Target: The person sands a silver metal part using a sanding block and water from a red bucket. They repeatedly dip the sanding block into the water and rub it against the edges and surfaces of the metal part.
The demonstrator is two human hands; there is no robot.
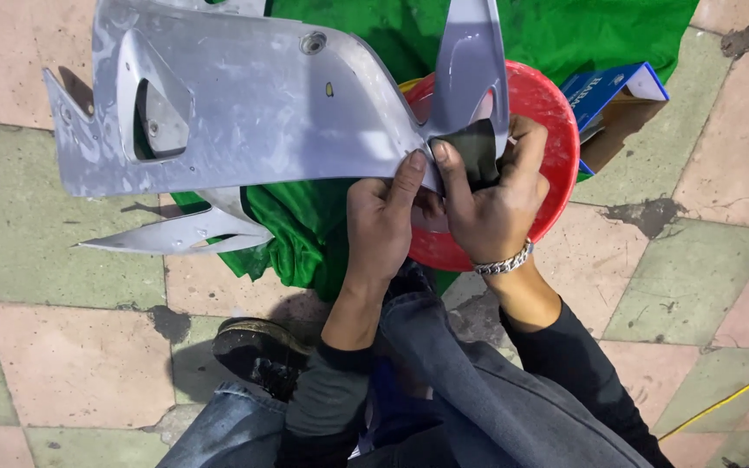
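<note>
Two hands: both clamped at one spot on the big silver-grey plastic fairing panel (244, 113), right over the round red plastic basin (548, 130).
Panel: held up above the basin, long axis running off to the left, a narrow fin rising from the grip point.
Left hand (381, 227): fingers closed, thumb pinching the panel's lower edge, on the panel's long side.
Right hand (491, 204): fingers curled around a dark sheet of sandpaper (477, 149), pressing it on the fin's base; silver chain bracelet (504, 262) at the wrist.
Nearer hand: both touching; the right sits squarely above the basin.
Under the basin: crumpled green cloth (305, 230).
Right of the basin: blue cardboard box (604, 91).
Below the basin: black shoe (257, 351) on the tiled floor (62, 347).
</note>
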